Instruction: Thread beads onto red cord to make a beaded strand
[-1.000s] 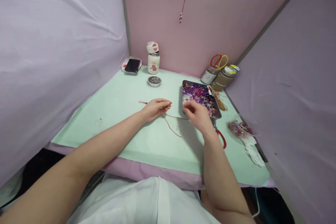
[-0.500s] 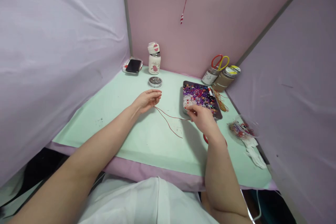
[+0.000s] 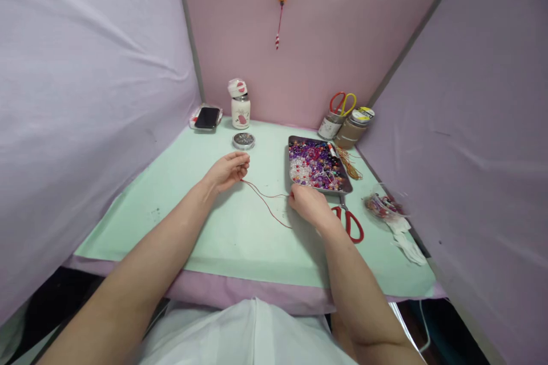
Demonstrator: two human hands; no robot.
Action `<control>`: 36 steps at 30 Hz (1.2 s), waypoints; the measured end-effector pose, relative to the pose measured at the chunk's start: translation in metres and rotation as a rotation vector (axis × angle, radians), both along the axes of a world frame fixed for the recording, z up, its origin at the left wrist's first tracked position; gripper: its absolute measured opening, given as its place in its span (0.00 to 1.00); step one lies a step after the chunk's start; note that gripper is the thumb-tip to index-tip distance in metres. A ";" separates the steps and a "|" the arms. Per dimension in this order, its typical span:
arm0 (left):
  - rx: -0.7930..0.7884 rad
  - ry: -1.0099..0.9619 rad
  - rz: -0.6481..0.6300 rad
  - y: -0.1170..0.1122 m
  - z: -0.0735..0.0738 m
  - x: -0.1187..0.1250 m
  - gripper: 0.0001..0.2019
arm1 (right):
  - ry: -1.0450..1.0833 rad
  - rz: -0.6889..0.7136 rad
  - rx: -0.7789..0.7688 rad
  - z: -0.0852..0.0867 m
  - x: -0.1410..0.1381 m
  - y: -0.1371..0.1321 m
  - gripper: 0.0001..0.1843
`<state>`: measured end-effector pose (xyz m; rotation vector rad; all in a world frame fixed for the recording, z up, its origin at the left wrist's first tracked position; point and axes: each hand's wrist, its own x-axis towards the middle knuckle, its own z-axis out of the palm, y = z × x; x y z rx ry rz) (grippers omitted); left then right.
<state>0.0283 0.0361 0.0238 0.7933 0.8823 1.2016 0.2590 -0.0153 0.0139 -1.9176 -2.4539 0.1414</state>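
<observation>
Pinched fingers of my left hand (image 3: 231,170) hold a thin red cord (image 3: 266,203) above the table. Two strands of it run from that hand to the right. One strand reaches my right hand (image 3: 309,203), whose fingers are closed on it; the other trails loose with its end on the table. My right hand is just in front of the near edge of a dark tray (image 3: 346,187) full of purple, red and clear beads (image 3: 317,168). Whether a bead is in my right fingers is hidden. Red-handled scissors (image 3: 354,227) lie beside my right wrist.
A round tin (image 3: 244,141), a white bottle (image 3: 241,113) and a phone (image 3: 207,118) are at the back left. Behind the tray stand a can (image 3: 329,126) with scissors and a brown jar (image 3: 351,130). A clear bowl (image 3: 380,205) and white tissue (image 3: 407,242) lie right.
My right hand has drawn back from the bead tray toward me, its fingers now closed. The scissors show more fully. The view has shifted slightly; my left hand keeps its pinch.
</observation>
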 end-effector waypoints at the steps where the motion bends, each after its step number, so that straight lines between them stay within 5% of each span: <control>1: 0.000 0.048 -0.029 -0.001 -0.001 0.002 0.13 | 0.053 0.007 0.003 0.003 0.000 -0.001 0.09; 5: 0.029 0.283 -0.101 -0.009 0.012 0.009 0.14 | 0.277 0.046 0.014 0.006 -0.007 -0.002 0.09; 10: 0.239 0.741 -0.265 -0.012 0.068 0.028 0.10 | 0.462 0.128 0.081 0.005 -0.018 -0.003 0.08; 13: 0.378 0.931 -0.315 0.004 0.083 0.057 0.08 | 0.533 0.142 0.115 0.005 -0.021 -0.004 0.07; 19: 0.524 1.107 -0.425 0.062 0.033 0.114 0.09 | 0.583 0.128 0.126 0.001 -0.020 -0.002 0.06; 22: 0.553 1.152 -0.368 0.068 0.027 0.116 0.16 | 0.633 0.088 0.135 0.001 -0.014 0.000 0.07; 25: 0.500 1.137 -0.270 0.049 0.040 0.104 0.12 | 0.728 0.048 0.161 0.003 -0.007 0.002 0.08; 28: 0.431 1.064 -0.304 0.014 0.046 0.094 0.12 | 0.810 0.021 0.177 0.005 -0.005 0.003 0.07; 36: 0.331 1.055 -0.170 -0.043 0.011 0.084 0.11 | 0.847 0.071 0.040 -0.002 -0.012 0.000 0.06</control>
